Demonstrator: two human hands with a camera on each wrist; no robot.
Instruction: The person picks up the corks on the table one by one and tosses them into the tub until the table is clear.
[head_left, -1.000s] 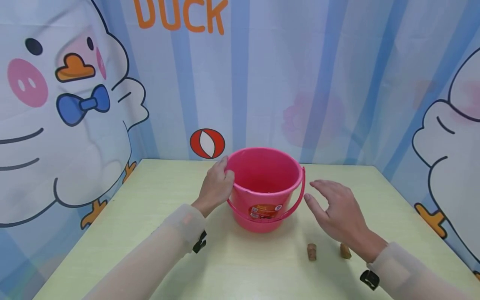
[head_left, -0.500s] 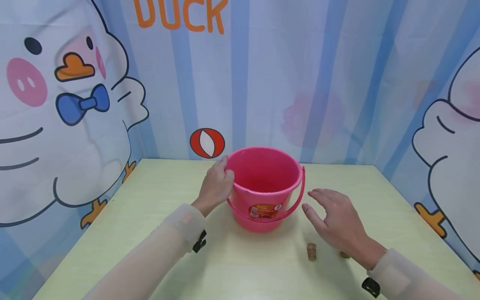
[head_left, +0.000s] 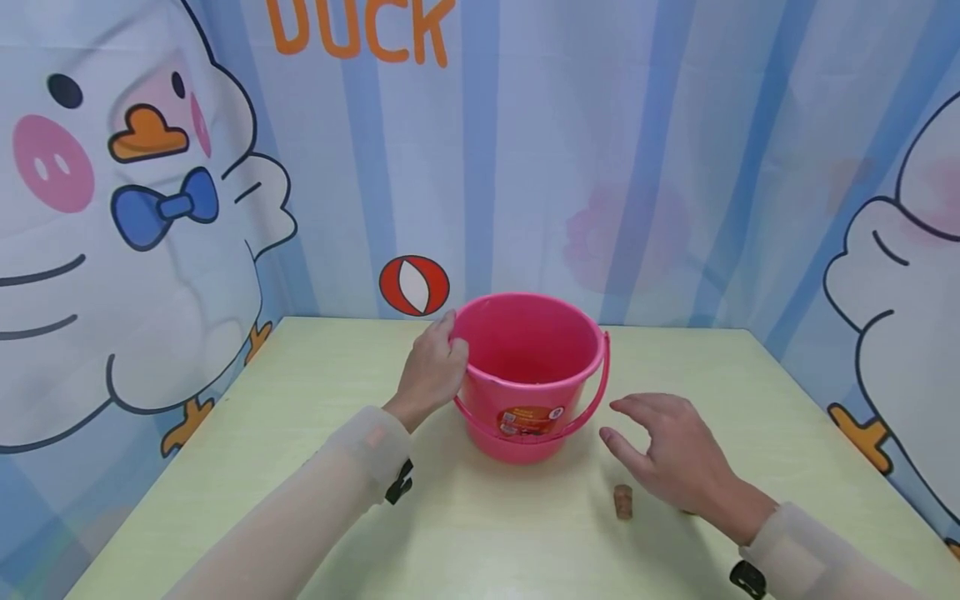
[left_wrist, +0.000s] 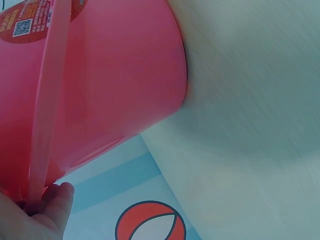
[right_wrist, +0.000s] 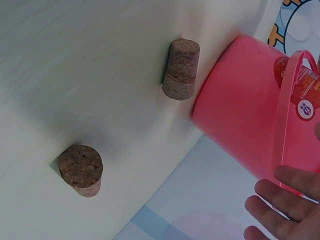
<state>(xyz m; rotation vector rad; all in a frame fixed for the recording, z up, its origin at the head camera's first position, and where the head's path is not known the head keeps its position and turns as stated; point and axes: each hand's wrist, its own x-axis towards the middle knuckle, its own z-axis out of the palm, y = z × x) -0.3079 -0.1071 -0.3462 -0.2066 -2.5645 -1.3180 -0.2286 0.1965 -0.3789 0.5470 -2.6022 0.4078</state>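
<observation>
A pink plastic bucket [head_left: 483,400] stands upright on the table, its handle [left_wrist: 47,110] folded down across the front. My left hand [head_left: 431,367] grips the rim on the bucket's left side, thumb on the near face. To the right of the bucket, my right hand [head_left: 675,450] hovers above the table with fingers spread and nothing in it. One cork stopper [head_left: 623,502] sits below that hand's thumb. A second cork [right_wrist: 80,167] shows in the right wrist view; in the head view the right hand hides most of it.
The pale wooden table [head_left: 330,367] ends at a striped blue curtain [head_left: 517,167] printed with ducks. A red and white ball [head_left: 414,286] is printed on the curtain behind the bucket.
My right hand has come down and slightly nearer to me, covering more of the second cork. The left hand and the bucket stay where they were.
</observation>
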